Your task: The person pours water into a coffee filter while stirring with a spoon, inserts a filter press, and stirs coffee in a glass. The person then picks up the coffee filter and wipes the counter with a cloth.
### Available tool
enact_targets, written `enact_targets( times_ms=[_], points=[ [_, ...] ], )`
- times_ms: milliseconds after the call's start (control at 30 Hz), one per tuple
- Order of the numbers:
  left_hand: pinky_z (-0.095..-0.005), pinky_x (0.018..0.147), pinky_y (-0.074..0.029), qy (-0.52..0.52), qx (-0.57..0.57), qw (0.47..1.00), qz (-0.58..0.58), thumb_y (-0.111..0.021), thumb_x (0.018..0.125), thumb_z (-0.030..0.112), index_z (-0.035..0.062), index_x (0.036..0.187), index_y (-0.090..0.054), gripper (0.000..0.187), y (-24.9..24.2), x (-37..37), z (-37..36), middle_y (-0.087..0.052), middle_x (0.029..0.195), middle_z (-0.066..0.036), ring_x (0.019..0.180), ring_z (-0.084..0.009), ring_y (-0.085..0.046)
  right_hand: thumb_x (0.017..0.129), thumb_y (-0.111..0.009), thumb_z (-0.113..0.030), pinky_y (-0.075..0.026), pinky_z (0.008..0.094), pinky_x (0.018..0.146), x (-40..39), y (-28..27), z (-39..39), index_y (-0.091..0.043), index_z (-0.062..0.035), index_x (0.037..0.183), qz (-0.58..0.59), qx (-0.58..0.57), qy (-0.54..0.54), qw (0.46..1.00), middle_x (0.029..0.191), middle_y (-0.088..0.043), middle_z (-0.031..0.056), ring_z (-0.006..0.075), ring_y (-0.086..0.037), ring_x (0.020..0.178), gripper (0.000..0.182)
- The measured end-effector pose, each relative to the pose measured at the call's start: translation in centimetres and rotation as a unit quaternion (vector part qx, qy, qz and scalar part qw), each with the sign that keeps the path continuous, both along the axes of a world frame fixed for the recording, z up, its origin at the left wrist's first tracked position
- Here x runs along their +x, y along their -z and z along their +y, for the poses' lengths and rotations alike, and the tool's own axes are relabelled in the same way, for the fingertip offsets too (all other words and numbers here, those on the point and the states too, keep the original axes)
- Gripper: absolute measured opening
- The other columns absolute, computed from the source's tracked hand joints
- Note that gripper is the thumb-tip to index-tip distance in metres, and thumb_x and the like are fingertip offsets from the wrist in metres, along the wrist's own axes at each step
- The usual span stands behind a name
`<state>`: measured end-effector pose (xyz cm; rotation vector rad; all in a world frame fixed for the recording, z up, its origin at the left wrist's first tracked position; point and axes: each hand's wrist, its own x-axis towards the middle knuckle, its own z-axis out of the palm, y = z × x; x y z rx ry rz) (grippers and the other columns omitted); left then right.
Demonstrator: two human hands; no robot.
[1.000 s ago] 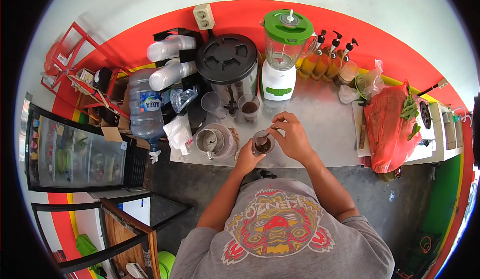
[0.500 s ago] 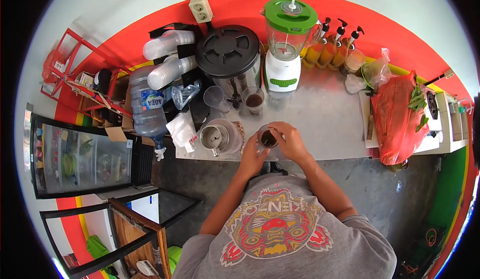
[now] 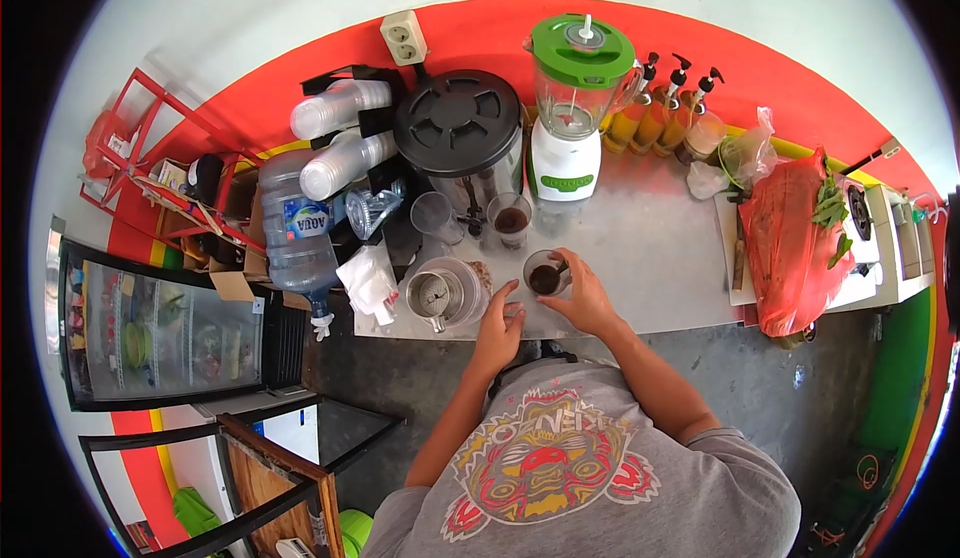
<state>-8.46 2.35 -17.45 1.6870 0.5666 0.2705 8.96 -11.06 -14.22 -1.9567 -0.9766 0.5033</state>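
Observation:
My right hand is closed around a clear glass with dark brown contents at the bottom, near the front edge of the metal counter. Left of that glass, my left hand holds nothing, its fingers apart. Close to its fingertips, a metal strainer cup rests on a clear plastic container. Behind the hands stands another clear cup with brown contents, beside an empty clear cup.
At the back are a steel dispenser with a black lid, a green-lidded blender and several pump bottles. A red plastic bag lies at the right. Stacked plastic cups and a water bottle are at the left.
My left hand has come off the glass and moved left toward the strainer cup. The right hand still holds the glass. The whole view has shifted slightly downward.

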Motion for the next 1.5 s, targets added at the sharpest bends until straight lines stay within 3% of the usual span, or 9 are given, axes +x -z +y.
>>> enact_targets(
  times_ms=[133, 233, 333, 400, 500, 633, 833, 1233, 1500],
  points=[
    [-0.0433, 0.102, -0.052, -0.024, 0.103, 0.994, -0.037, -0.062, 0.096, -0.001, 0.0036, 0.15, -0.05, 0.055, -4.1, 2.8, 0.7, -0.058, 0.145, -0.019, 0.125, -0.0317, -0.064, 0.08, -0.093, -0.023, -0.054, 0.0427, 0.1, 2.5, -0.3, 0.9, -0.043, -0.0043, 0.153, -0.03, 0.022, 0.035, 0.999, 0.145, -0.061, 0.0175, 0.0349, -0.061, 0.131, 0.09],
    [-0.0463, 0.106, -0.048, 0.007, 0.259, 0.959, -0.113, -0.066, 0.091, -0.003, 0.0047, 0.145, -0.053, 0.056, -7.3, 6.1, 1.9, -0.058, 0.14, -0.017, 0.127, -0.0359, -0.06, 0.08, -0.093, -0.021, -0.055, 0.0445, 0.098, 4.7, 0.0, 1.9, -0.042, -0.0041, 0.152, -0.02, 0.033, 0.076, 0.996, 0.147, -0.061, 0.0168, 0.0353, -0.061, 0.128, 0.09],
    [-0.0475, 0.108, -0.045, -0.01, 0.379, 0.922, -0.077, -0.077, 0.086, 0.001, 0.0105, 0.148, -0.052, 0.068, -8.6, 9.7, 3.2, -0.053, 0.147, -0.017, 0.136, -0.0379, -0.052, 0.079, -0.093, -0.02, -0.055, 0.0436, 0.096, 6.6, 0.5, 3.1, -0.043, -0.0033, 0.153, -0.002, 0.063, 0.094, 0.994, 0.147, -0.061, 0.0172, 0.0323, -0.063, 0.126, 0.091],
    [-0.0531, 0.114, -0.038, -0.043, 0.435, 0.894, 0.093, -0.084, 0.081, 0.005, 0.0142, 0.152, -0.049, 0.08, -8.3, 11.4, 4.0, -0.046, 0.154, -0.016, 0.143, -0.0395, -0.044, 0.079, -0.093, -0.02, -0.055, 0.0419, 0.094, 7.1, 0.3, 4.2, -0.044, -0.0025, 0.153, 0.007, 0.082, 0.112, 0.99, 0.146, -0.062, 0.0173, 0.0307, -0.064, 0.124, 0.09],
    [-0.0556, 0.116, -0.035, -0.034, 0.434, 0.879, 0.196, -0.086, 0.079, 0.007, 0.016, 0.157, -0.044, 0.089, -6.7, 12.8, 5.9, -0.04, 0.159, -0.016, 0.147, -0.0412, -0.038, 0.078, -0.094, -0.02, -0.055, 0.0412, 0.093, 7.6, 0.6, 5.4, -0.045, -0.0023, 0.151, 0.007, 0.093, 0.116, 0.989, 0.145, -0.063, 0.0171, 0.0305, -0.064, 0.124, 0.09],
    [-0.0538, 0.112, -0.036, -0.021, 0.422, 0.884, 0.199, -0.086, 0.077, 0.009, 0.0162, 0.155, -0.046, 0.087, -6.4, 13.2, 6.9, -0.051, 0.147, -0.014, 0.138, -0.0356, -0.05, 0.077, -0.094, -0.02, -0.055, 0.04, 0.094, 7.7, 0.6, 6.6, -0.047, -0.0023, 0.15, 0.032, 0.079, 0.115, 0.99, 0.142, -0.064, 0.0175, 0.0308, -0.065, 0.124, 0.088],
    [-0.0598, 0.11, -0.034, -0.01, 0.423, 0.869, 0.258, -0.088, 0.083, 0.02, 0.0183, 0.155, -0.045, 0.084, -7.8, 13.2, 7.1, -0.051, 0.148, -0.011, 0.139, -0.0344, -0.049, 0.077, -0.093, -0.019, -0.05, 0.0432, 0.107, 8.2, 1.0, 8.6, -0.046, 0.002, 0.15, 0.009, 0.072, 0.117, 0.99, 0.144, -0.063, 0.0205, 0.0367, -0.062, 0.13, 0.09],
    [-0.0568, 0.11, -0.04, -0.041, 0.383, 0.899, 0.21, -0.089, 0.079, 0.018, 0.0186, 0.155, -0.049, 0.086, -7.1, 12.1, 7.2, -0.053, 0.147, -0.011, 0.137, -0.0358, -0.05, 0.077, -0.093, -0.017, -0.046, 0.0428, 0.113, 8.8, 1.2, 10.1, -0.041, -0.0009, 0.155, -0.01, 0.068, 0.1, 0.993, 0.144, -0.063, 0.0203, 0.0349, -0.061, 0.133, 0.096],
    [-0.0547, 0.118, -0.036, -0.054, 0.396, 0.904, 0.152, -0.09, 0.078, 0.02, 0.0148, 0.155, -0.049, 0.087, -8.9, 10.0, 6.8, -0.048, 0.158, -0.013, 0.147, -0.0371, -0.044, 0.08, -0.091, -0.017, -0.048, 0.045, 0.11, 8.8, 0.9, 9.2, -0.035, 0.0007, 0.159, 0.02, 0.069, 0.069, 0.995, 0.143, -0.061, 0.0252, 0.0397, -0.061, 0.131, 0.099]
  ],
)
